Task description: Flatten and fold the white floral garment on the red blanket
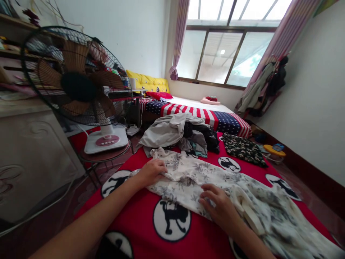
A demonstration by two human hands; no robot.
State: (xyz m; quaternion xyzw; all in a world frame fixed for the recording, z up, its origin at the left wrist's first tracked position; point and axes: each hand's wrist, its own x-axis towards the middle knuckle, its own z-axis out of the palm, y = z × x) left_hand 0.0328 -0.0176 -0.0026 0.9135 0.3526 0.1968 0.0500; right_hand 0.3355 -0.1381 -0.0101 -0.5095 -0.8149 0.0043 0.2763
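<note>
A white garment with a grey floral print (185, 172) lies stretched across the red bedspread (140, 223) with its black monkey-like figures in white circles. Its right part is bunched up in folds. At the garment's left end is my left hand (151, 172), its bent fingers close together and closed on the fabric. My right hand (219, 203) rests over the garment's near edge, fingers apart and slightly curved, with nothing held in them.
Behind the garment sits a heap of grey and black clothes (172, 129). A dark patterned folded cloth (244, 149) lies at the right. An electric fan (78, 86) stands on a stool at left. Another bed (185, 102) is under the window.
</note>
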